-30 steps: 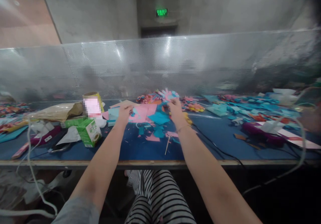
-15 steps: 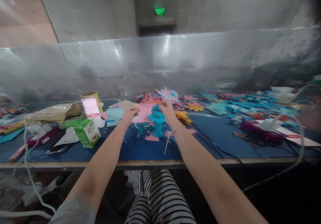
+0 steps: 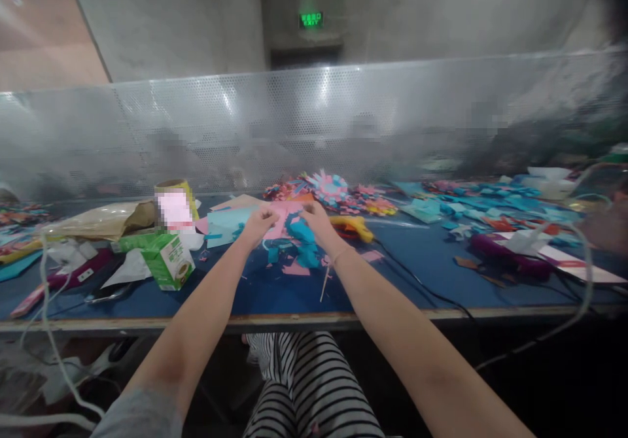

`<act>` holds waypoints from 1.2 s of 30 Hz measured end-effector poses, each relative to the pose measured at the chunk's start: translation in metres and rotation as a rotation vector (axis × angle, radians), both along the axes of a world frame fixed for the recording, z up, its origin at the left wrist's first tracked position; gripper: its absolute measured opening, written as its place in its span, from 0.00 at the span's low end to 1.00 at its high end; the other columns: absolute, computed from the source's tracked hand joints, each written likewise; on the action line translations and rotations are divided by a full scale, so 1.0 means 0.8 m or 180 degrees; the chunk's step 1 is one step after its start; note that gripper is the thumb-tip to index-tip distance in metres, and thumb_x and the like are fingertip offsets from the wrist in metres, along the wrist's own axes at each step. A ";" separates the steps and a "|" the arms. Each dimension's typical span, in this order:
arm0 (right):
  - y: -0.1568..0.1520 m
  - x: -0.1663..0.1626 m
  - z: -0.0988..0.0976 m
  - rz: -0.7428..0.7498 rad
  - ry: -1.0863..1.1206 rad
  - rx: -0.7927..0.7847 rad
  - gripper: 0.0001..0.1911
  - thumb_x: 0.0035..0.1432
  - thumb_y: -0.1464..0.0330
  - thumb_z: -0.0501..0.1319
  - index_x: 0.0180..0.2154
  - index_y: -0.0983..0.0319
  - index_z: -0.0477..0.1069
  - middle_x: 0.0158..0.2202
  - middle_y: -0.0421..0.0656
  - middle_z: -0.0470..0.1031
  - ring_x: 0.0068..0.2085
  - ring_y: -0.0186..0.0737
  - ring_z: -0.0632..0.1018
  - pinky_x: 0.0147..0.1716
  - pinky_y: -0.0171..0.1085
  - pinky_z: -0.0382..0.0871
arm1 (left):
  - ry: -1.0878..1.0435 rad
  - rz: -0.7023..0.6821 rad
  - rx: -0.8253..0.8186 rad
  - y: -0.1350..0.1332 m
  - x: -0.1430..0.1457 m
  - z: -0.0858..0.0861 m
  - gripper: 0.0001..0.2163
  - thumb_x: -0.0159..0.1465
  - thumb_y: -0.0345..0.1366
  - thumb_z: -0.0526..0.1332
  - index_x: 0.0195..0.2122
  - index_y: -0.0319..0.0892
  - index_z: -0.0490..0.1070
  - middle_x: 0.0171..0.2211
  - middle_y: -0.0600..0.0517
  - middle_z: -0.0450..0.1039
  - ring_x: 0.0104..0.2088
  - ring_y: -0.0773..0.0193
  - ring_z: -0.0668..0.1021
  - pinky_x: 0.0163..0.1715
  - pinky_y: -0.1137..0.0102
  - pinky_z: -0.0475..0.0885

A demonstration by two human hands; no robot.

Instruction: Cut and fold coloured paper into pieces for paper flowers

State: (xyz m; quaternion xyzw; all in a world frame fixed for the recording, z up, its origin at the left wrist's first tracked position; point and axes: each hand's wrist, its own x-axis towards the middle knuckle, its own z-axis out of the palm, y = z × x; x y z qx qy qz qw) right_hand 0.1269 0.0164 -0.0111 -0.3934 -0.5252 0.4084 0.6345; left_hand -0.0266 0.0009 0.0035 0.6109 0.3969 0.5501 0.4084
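Observation:
Both arms reach out over a blue table (image 3: 275, 291) strewn with cut paper. My left hand (image 3: 259, 224) and my right hand (image 3: 316, 221) are close together over a pink paper sheet (image 3: 283, 218), fingers curled in a pinch at its edges. Teal paper scraps (image 3: 300, 243) lie just under and in front of my right hand. A pink-and-blue paper flower (image 3: 330, 186) sits behind the hands among other paper pieces. A yellow glue gun (image 3: 354, 227) lies right of my right hand.
A green carton (image 3: 169, 265) and a yellow-rimmed cup (image 3: 175, 204) stand at the left, with a brown paper bag (image 3: 103, 219). A thin wooden stick (image 3: 324, 283) lies near the front edge. Black cables (image 3: 422, 284) run right. A perforated metal screen (image 3: 314, 124) backs the table.
My right hand came back from the paper flower toward me and leftward. Both hands drew together over the pink sheet.

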 end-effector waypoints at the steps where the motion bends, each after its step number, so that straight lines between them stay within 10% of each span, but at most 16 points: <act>1: 0.001 0.000 -0.001 0.0013 0.0002 -0.0014 0.14 0.35 0.68 0.56 0.31 0.61 0.61 0.25 0.35 0.61 0.27 0.30 0.63 0.25 0.31 0.56 | -0.0005 0.0001 0.0012 0.001 0.000 -0.001 0.09 0.43 0.36 0.62 0.17 0.38 0.64 0.15 0.58 0.60 0.19 0.74 0.63 0.22 0.75 0.59; 22: 0.001 -0.002 -0.002 0.0113 0.0163 -0.0304 0.16 0.35 0.69 0.56 0.33 0.60 0.61 0.29 0.36 0.62 0.28 0.30 0.64 0.25 0.32 0.56 | 0.0470 0.0117 0.0214 0.005 -0.004 -0.001 0.07 0.45 0.35 0.61 0.25 0.39 0.72 0.25 0.51 0.71 0.26 0.68 0.70 0.27 0.72 0.64; 36: 0.002 -0.005 -0.005 0.0185 0.0096 -0.0289 0.16 0.34 0.69 0.55 0.32 0.60 0.61 0.28 0.36 0.62 0.28 0.30 0.65 0.24 0.31 0.55 | 0.1221 0.0416 0.0726 0.007 -0.004 -0.004 0.09 0.45 0.35 0.59 0.16 0.40 0.57 0.14 0.58 0.58 0.19 0.72 0.64 0.22 0.74 0.59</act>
